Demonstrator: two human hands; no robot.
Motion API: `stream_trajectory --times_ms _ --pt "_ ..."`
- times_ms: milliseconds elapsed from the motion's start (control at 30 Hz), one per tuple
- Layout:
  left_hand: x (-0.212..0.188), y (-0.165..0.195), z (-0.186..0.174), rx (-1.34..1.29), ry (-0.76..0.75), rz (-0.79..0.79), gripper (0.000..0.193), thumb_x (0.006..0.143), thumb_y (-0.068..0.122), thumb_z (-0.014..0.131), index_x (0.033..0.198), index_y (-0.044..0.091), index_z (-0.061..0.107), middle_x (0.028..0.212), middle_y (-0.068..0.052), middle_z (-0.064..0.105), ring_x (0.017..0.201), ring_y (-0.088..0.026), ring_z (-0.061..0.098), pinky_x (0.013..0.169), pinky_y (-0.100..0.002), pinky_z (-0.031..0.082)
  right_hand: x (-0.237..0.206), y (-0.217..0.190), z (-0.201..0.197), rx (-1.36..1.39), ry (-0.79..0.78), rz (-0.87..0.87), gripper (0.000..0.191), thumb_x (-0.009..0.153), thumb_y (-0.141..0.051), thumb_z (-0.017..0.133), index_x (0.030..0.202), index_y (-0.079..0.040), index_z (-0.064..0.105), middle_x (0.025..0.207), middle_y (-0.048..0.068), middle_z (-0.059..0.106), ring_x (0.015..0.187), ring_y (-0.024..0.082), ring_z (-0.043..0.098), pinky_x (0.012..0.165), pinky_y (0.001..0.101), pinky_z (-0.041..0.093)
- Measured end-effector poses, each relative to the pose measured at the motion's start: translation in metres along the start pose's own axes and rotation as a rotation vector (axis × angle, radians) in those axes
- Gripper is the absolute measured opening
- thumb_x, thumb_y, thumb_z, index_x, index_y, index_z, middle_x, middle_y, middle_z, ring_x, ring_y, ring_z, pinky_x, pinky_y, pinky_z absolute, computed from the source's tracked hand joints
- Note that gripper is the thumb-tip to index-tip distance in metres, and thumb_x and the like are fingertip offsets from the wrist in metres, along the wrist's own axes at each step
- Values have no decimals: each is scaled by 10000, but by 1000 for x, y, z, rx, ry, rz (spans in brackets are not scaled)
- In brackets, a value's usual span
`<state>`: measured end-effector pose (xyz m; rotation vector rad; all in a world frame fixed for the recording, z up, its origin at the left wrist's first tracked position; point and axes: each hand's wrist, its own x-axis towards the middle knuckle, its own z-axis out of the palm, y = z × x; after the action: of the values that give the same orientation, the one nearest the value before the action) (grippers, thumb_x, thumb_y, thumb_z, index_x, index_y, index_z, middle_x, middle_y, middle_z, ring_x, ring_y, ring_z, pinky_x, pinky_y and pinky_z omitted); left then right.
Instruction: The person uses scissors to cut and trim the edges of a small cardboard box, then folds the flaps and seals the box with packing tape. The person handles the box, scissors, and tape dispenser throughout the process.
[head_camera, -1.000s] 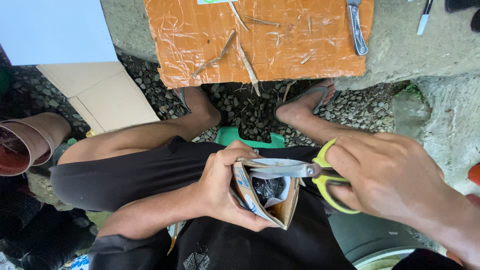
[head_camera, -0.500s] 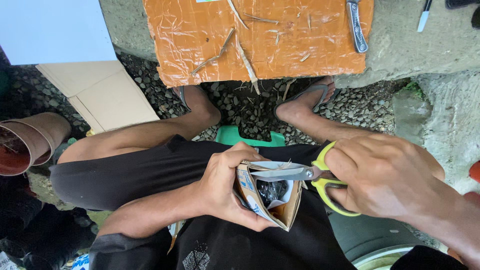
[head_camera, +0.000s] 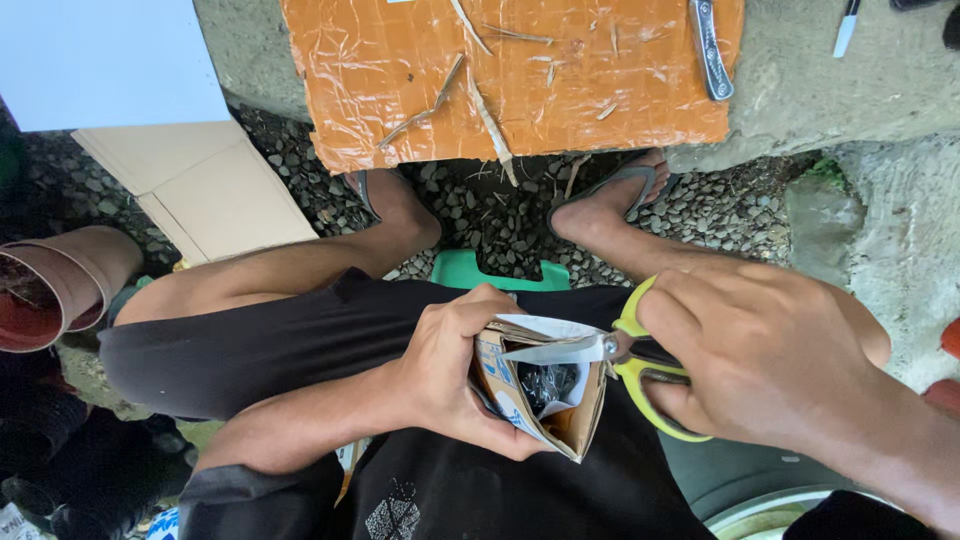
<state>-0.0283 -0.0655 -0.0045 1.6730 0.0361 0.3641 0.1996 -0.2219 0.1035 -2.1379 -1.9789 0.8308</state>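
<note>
Left hand (head_camera: 450, 375) is gripping a small cardboard carton (head_camera: 540, 400) over the lap, fingers wrapped tight; right hand (head_camera: 760, 365) at 3 o'clock is squeezing yellow-handled scissors (head_camera: 625, 350), blades crossing its open top.

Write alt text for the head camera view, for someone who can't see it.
Seen from above, a seated person's left hand grips a small opened cardboard carton while the right hand works yellow-handled scissors into its top flap. Beyond the knees lie gravel and an orange taped cardboard sheet strewn with thin wooden sticks.
</note>
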Motion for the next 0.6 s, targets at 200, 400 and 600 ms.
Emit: stream_trajectory --times_ms 200,400,600 --pt "0 -1 2 -34 -6 24 974 696 457 987 1349 45 393 1126 -133 662 893 -245 732 729 -319 614 -1 0 6 53 9 -12 369 565 -279 838 838 -172 613 755 -15 638 755 200 689 668 377 517" --pt "1 -3 1 -25 -1 44 992 640 463 988 1313 32 399 1092 -169 656 893 -284 722 742 -355 604 -7 14 24 46 9 -70 417 550 -279 868 789 -115 568 747 18 639 712 227 690 617 398 525" --pt "3 -1 -3 -91 -11 20 987 669 435 1015 1328 55 387 1143 -160 676 952 -256 763 747 -321 639 -17 37 32 222 91 4 309 838 -226 824 721 -138 551 936 24 801 537 52 582 420 261 470"
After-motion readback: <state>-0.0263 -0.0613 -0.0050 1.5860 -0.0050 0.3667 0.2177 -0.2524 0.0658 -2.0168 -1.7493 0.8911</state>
